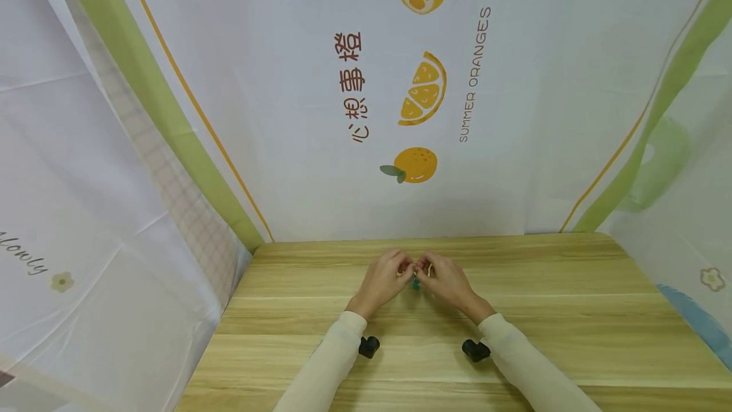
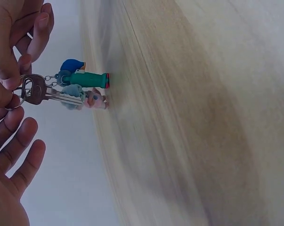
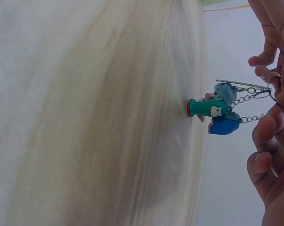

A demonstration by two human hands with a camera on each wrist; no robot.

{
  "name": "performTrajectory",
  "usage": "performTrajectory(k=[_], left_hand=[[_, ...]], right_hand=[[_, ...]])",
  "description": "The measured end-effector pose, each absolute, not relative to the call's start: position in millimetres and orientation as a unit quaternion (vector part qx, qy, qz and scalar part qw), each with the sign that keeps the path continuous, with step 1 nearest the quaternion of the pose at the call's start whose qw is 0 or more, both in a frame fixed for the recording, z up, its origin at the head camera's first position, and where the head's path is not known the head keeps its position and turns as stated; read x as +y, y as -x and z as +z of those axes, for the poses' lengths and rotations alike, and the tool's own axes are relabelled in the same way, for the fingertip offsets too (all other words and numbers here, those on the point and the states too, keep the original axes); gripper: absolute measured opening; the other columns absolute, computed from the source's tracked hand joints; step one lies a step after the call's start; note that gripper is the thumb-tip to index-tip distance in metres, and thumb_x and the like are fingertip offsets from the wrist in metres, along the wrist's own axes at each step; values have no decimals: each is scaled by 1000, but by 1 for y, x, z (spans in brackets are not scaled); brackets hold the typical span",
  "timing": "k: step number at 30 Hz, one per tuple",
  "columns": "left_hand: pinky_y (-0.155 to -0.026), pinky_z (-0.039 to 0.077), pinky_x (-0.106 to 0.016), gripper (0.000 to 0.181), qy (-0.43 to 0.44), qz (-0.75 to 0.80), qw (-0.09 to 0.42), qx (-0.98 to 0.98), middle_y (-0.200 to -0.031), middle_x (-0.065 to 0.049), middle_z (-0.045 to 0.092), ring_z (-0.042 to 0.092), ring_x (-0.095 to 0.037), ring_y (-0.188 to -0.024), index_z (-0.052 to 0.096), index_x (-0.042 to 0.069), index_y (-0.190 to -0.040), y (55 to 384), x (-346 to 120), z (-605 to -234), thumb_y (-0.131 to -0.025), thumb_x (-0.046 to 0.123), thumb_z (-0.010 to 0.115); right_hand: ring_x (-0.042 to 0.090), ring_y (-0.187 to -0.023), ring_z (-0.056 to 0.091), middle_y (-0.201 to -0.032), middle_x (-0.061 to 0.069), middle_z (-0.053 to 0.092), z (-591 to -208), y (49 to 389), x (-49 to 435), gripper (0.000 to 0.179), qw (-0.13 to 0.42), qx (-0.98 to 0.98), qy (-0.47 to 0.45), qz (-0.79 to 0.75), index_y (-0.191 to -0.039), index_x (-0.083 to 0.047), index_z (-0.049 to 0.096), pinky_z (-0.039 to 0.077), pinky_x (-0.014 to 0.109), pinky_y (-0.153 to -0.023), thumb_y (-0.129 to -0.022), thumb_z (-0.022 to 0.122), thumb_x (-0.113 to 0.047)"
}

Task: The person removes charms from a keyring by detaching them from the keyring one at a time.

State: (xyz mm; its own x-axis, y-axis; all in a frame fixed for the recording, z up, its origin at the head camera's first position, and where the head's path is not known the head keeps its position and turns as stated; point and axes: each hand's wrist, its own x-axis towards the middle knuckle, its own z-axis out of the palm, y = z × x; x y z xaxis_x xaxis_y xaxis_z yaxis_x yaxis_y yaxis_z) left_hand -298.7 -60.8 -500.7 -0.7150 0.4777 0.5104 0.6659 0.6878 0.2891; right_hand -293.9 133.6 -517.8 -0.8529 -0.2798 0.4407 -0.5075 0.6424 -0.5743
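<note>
Both hands meet over the far part of the table, fingertips close together. My left hand [image 1: 384, 281] pinches a metal key ring [image 2: 25, 96] between thumb and finger, its other fingers loosely spread in the left wrist view. From the other side my right hand [image 1: 448, 281] pinches the same ring [image 3: 273, 96]. A key with a dark brown head [image 2: 34, 89] hangs from it. Short chains carry a green figurine [image 2: 87, 80], a blue figurine [image 3: 225, 125] and a grey-and-pink figurine [image 2: 73, 92]. These dangle close over the table; fingertips partly hide the ring.
The wood-grain table [image 1: 309, 323] spreads beneath the hands. A white cloth printed with oranges [image 1: 297, 164] hangs behind its far edge, with more cloth [image 1: 86, 164] at the sides. Black wrist-worn devices [image 1: 476, 350] sit below the sleeves.
</note>
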Motion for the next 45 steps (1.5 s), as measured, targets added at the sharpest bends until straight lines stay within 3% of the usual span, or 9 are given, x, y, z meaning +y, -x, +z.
performTrajectory(k=[26,38,45], left_hand=[[-67,53,-20,6,311,-241,216,-894,-95,0,70,67,-11,-82,73,11,-99,299,-64,-501,-104,13,69],[-64,51,-18,5,307,-246,223,-892,-93,1,68,64,-10,-78,73,11,-100,299,-66,-500,-104,13,70],[-65,50,-18,5,310,-246,225,-890,-92,1,68,64,-9,-78,73,11,-100,300,-65,-501,-104,13,70]], right_hand=[[-2,-61,48,-84,-6,67,-518,291,134,10,161,-885,-228,372,-93,-16,68,42,20,-55,-97,74,-11],[-1,-62,49,-90,-4,71,-519,293,134,1,158,-890,-211,371,-100,-12,71,43,21,-55,-100,70,-12],[2,-61,48,-95,-2,73,-516,294,131,6,141,-902,-187,363,-106,-15,72,41,23,-54,-105,68,-19]])
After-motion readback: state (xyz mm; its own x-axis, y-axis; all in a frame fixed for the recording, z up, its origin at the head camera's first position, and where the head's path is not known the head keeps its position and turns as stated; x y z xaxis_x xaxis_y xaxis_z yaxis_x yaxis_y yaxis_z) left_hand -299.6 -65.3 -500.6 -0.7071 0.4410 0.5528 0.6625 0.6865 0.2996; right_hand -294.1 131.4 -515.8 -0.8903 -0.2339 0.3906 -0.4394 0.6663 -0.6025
